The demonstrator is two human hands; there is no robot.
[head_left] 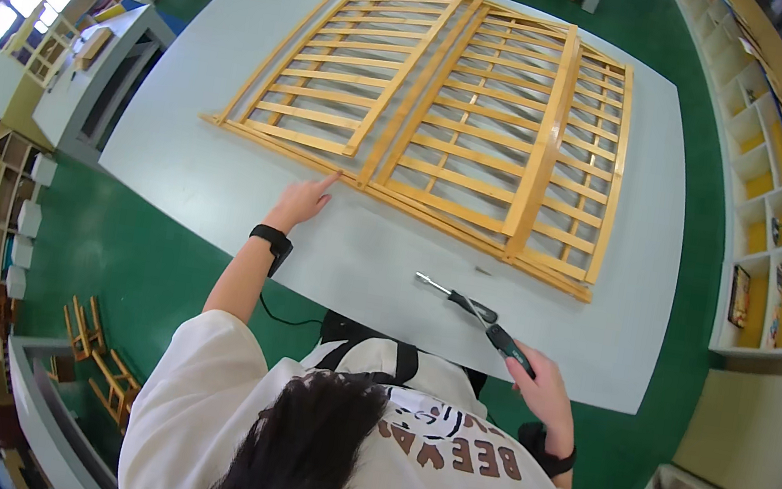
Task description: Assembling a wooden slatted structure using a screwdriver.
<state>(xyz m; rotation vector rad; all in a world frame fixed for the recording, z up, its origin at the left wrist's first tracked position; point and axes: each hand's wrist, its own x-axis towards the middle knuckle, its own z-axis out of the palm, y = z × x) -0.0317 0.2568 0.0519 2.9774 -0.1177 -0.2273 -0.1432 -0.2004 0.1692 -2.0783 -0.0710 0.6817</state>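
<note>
Right hand (544, 387) wrapped around the dark handle of a long screwdriver with a teal-and-black grip and silver metal shaft (472, 310), fingers closed on it. Handle end sits at the near edge of the pale grey rectangular counter (217, 188); shaft lies low over the counter, tip pointing away from the person toward the slatted frame, cannot tell if it touches the surface. Black band on the right wrist.

Left hand (301, 201) reaches out flat over the counter, fingers together and extended, holding nothing; index fingertip touches the near rail of the large light-wood slatted frame (450, 122), close to where two of its panels meet. Black wristwatch (271, 239) on the left wrist, arm bare up to a white short sleeve.

Slatted frame lies flat on the counter, taking up most of the far half; several panels side by side or overlapping, long rails running diagonally. Screwdriver is on the near side of the frame, apart from it. Small dark speck on the counter between screwdriver tip and frame, too small to tell.

Green floor (136, 257) all around the counter. White-and-yellow cubby shelving (772, 200) beyond the frame's right end, along the wall. Small wooden chairs (105, 364) on the floor on the near-left side of the counter. Windows and low furniture to the far left.
</note>
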